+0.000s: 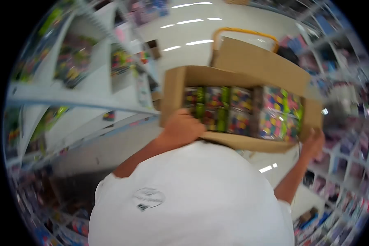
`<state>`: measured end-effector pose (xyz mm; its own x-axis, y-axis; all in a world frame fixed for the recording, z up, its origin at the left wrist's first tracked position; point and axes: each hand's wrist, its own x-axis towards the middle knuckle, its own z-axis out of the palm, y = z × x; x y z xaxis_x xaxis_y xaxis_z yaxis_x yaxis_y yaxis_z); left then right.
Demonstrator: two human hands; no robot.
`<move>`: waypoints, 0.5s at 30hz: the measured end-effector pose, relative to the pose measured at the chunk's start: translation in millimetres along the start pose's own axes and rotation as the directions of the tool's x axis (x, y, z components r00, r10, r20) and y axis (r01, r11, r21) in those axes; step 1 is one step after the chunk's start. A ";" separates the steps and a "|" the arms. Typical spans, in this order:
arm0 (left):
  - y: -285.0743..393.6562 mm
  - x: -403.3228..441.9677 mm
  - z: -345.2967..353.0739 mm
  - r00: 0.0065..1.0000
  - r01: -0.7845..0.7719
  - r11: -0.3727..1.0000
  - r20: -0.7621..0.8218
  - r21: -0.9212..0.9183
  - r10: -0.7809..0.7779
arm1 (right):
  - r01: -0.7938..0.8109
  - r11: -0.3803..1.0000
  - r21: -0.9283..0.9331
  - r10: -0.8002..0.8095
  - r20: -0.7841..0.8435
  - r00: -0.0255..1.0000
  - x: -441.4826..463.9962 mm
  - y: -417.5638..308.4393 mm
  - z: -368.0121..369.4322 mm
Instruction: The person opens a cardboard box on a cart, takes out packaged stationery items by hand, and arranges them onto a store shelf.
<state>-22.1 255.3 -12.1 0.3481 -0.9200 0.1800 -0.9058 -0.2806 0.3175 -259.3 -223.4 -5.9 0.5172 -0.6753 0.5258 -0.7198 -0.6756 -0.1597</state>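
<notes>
An open cardboard box (173, 92) is in front of my body, its far flap (258, 61) folded outward. Inside stand clear packs of small multicoloured pieces (238, 110) with bright green parts, in rows. Packs with more pink pieces (271, 110) fill the right end. My left hand (183, 126) is closed over the near left rim, its fingertips hidden inside the wall. At the near right corner, my right hand (313, 143) grips the box edge, somewhat blurred. What supports the box from below is hidden.
White shelving (65, 96) with colourful packs runs along the left. More shelves (340, 160) with goods line the right. Behind the box rises a yellow-orange tubular handle (246, 30). Shiny pale floor (184, 41) stretches ahead, with a small brown carton (153, 48) by the left shelves.
</notes>
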 end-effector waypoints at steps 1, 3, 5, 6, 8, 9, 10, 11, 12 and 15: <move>0.1 1.0 -0.6 1.000 0.003 0.999 0.019 0.037 -0.003 | -0.045 0.998 0.035 0.038 0.194 0.980 5.0 35.6 28.7; 7.7 6.8 -12.6 0.979 0.137 0.990 0.158 -0.014 -0.133 | -0.032 0.959 0.280 -0.077 0.368 0.926 -8.6 61.9 69.3; 15.3 14.1 -25.2 0.963 0.202 0.979 0.178 0.008 -0.201 | -0.613 0.710 0.347 0.238 0.701 0.672 -17.2 15.4 63.6; 20.1 17.8 -26.2 0.966 0.186 0.983 0.186 -0.004 -0.182 | -0.699 0.591 0.402 0.256 0.729 0.635 -19.1 5.9 59.0; 26.6 22.5 -31.3 0.933 0.282 0.958 0.218 0.055 -0.287 | -0.743 0.531 0.406 0.285 0.741 0.608 -16.3 -14.6 40.8; 26.0 24.4 -30.4 0.929 0.297 0.953 0.214 0.059 -0.302 | -0.711 0.599 0.369 0.290 0.727 0.622 -9.7 -22.3 31.3; 26.4 27.4 -29.9 0.927 0.296 0.953 0.219 0.070 -0.304 | -0.717 0.590 0.372 0.288 0.732 0.617 -4.2 -25.5 25.2; 26.2 26.8 -29.1 0.936 0.291 0.954 0.186 0.071 -0.300 | -0.652 0.687 0.321 0.285 0.706 0.648 -2.2 -30.0 19.7; 27.4 26.5 -29.5 0.943 0.288 0.955 0.155 0.073 -0.296 | -0.578 0.772 0.264 0.274 0.682 0.678 -2.4 -32.3 16.5; 29.8 33.9 -33.9 0.913 0.336 0.937 0.213 0.093 -0.349 | -0.494 0.809 0.320 0.231 0.600 0.766 -4.9 -36.0 18.1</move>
<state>-29.1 225.1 35.0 0.5820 -0.8002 -0.1444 -0.7544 -0.5977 0.2715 -227.5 -201.2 -17.9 0.5080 -0.8507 -0.1354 -0.6894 -0.3073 -0.6560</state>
